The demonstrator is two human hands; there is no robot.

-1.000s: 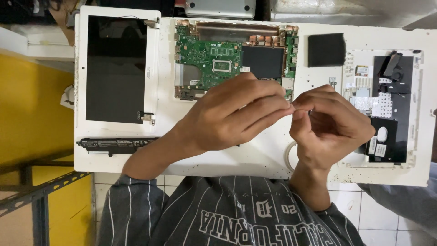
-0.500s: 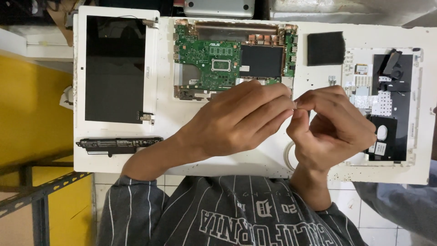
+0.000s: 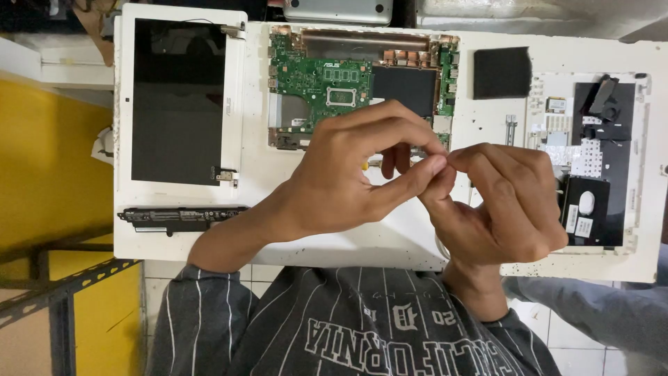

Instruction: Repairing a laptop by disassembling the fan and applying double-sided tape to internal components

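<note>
From the head view, I am seeing the left hand and right hand meeting fingertip to fingertip above the white tabletop. Each grip is pressing together, probably pinching something tiny, too small for me to make out. Beyond them is lying a green circuit board with copper piping, beside a glossy black screen panel and a long matte battery. Since a second ago, the hands are sitting slightly nearer the board.
</note>
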